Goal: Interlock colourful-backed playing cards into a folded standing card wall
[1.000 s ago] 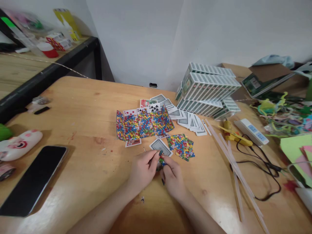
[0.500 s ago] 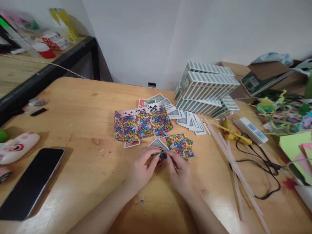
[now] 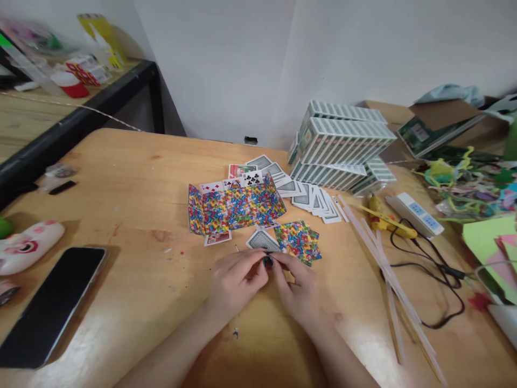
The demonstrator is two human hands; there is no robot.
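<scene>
My left hand and my right hand meet low over the table, fingertips pinched together with dark nails touching. What lies between them is mostly hidden; thin pale tips poke out beyond the fingers on both sides. Just behind the fingertips is a face-down playing card. Colourful patterned cards lie beside my right hand. Farther back stands a folded strip of the same colourful cards, with face-up playing cards showing above its rear edge. Another card sticks out in front of it.
Spread playing cards lie before stacked card boxes. To the right are glue sticks, a yellow glue gun, a power strip and a black cable. A phone lies at left.
My left fingers have shifted slightly, the left thumb now bent closer in. More of the face-down card behind the hands shows. The cards on the table have not moved.
</scene>
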